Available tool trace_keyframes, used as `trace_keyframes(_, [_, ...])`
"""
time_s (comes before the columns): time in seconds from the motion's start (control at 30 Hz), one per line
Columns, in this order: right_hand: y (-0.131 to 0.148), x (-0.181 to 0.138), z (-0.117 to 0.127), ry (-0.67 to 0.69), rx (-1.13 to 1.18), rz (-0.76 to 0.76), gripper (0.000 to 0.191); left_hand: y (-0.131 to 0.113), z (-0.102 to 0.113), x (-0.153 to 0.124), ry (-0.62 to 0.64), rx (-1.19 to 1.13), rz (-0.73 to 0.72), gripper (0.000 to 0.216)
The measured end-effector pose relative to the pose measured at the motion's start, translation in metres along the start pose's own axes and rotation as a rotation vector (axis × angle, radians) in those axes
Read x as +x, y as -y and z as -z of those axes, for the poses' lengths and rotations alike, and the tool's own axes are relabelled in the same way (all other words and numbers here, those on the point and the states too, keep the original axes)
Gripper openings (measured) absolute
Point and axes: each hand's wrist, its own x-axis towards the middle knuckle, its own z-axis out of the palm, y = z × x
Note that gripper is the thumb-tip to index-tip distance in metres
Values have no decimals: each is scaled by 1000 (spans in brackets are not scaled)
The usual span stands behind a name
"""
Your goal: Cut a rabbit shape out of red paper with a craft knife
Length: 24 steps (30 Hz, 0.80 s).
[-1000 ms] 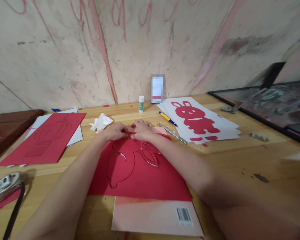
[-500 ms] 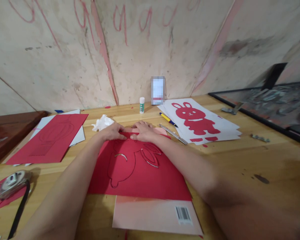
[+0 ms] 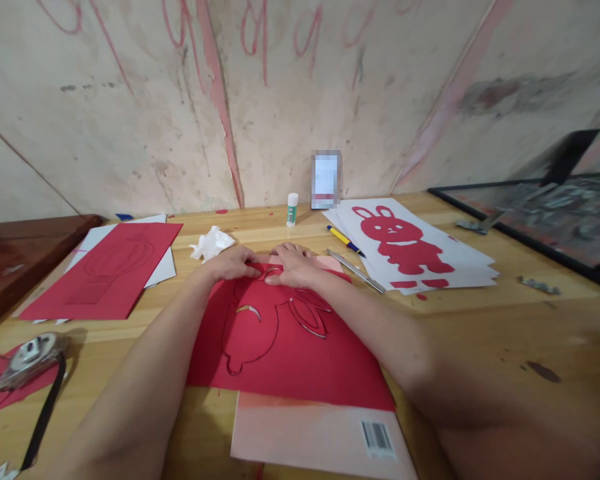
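A red paper sheet [image 3: 300, 363] with a dark-outlined rabbit lies before me, its far end under both hands. Thin cuts show along an ear [image 3: 307, 320] and in a curved slit [image 3: 250, 310]. At the far edge, my left hand [image 3: 236, 264] has its fingers curled and its thumb on the paper, closed on the sheet. Close beside it, my right hand [image 3: 293, 264] lies over the sheet with fingers stretched out and thumb apart. Under the sheet is a pale pink booklet [image 3: 300, 427] with a barcode.
Right of my hands lie a silver craft knife [image 3: 357, 272], a yellow-blue pen [image 3: 346, 240] and white sheets bearing a red paper rabbit [image 3: 400, 240]. Behind are a glue stick [image 3: 292, 211] and phone [image 3: 325, 180]. Crumpled tissue [image 3: 213, 244], red card [image 3: 115, 267] and tape measure [image 3: 33, 360] lie left.
The view has shifted slightly, so things appear further right. My right thumb has slid a little nearer on the red paper, and a curved line shows between my hands.
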Motion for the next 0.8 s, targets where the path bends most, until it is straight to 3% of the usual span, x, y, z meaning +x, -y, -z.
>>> trace_keyframes(0.8, [-3,-6,-3,-34,-14,47,53,7,0,-2,-41,-45,-18,25])
